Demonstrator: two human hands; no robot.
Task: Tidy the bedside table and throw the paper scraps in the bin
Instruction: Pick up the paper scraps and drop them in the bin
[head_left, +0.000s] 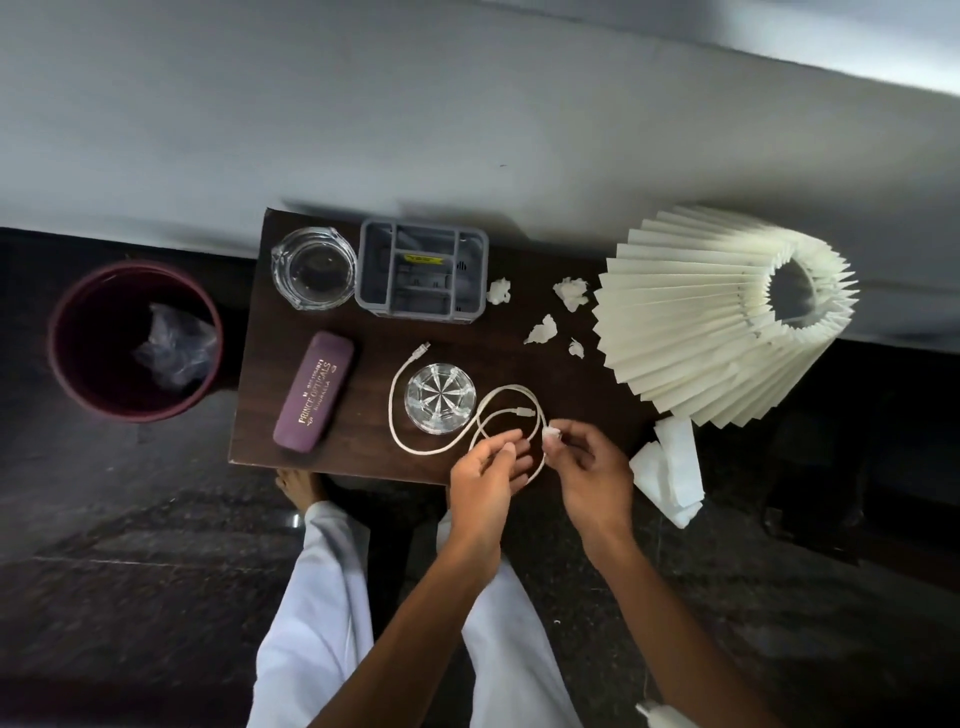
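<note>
**Both grips at the cable**

At the near edge of the bench (363, 332), both hands meet over a loop of the white cable (390, 410). The left grip (480, 483) is half closed, thumb and fingers curled, and the loop passes between its fingers. The right grip (592, 478) is closed to a pinch: thumb and forefinger hold a small white lump (551, 434), crumpled like a scrap, right against the cable.

The rest of the cable curves round a glass (440, 397) standing mid-bench, with one plug lying behind the glass. Four scraps (541, 330) lie loose toward the far right, between a grey organiser (422, 273) and a pleated shade (717, 312) tipped on its side. A purple case (314, 392) and an ashtray (313, 267) sit on the left. A white sheet (670, 467) overhangs the near right corner. The bin (136, 340) stands on the floor, left of the bench, with a clear bag inside.
</note>
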